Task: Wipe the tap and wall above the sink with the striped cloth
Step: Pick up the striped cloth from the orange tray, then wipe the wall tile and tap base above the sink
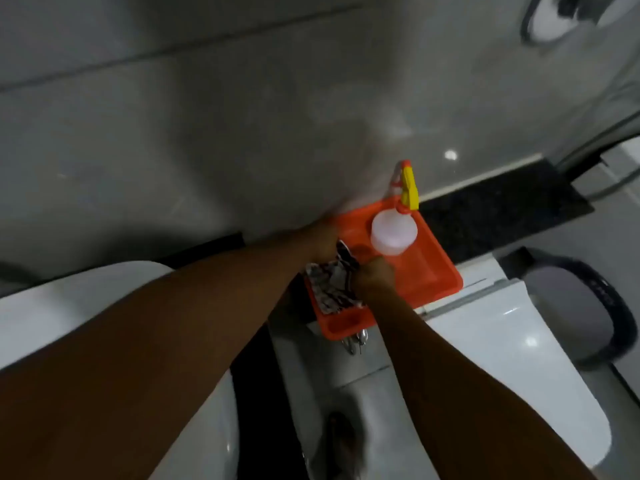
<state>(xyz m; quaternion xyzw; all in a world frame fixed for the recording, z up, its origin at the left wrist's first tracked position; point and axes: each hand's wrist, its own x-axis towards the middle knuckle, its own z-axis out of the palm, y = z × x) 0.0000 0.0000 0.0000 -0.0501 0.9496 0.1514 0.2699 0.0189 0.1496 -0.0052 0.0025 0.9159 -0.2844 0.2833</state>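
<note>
Fingers of my right hand (375, 273) curl shut on the striped cloth (334, 284), bunched over the orange tray's (440, 271) near-left corner. My left hand (323, 242) touches the cloth's far side, its grip blurred beyond telling. Beyond, a spray bottle (394, 233) stands in the tray by the grey wall (207, 133).

The crumpled white cloth with dark stripes (334, 285) lies bunched on the near-left corner of the orange plastic tray (436, 271), below the glossy grey tiled wall (207, 133).
</note>
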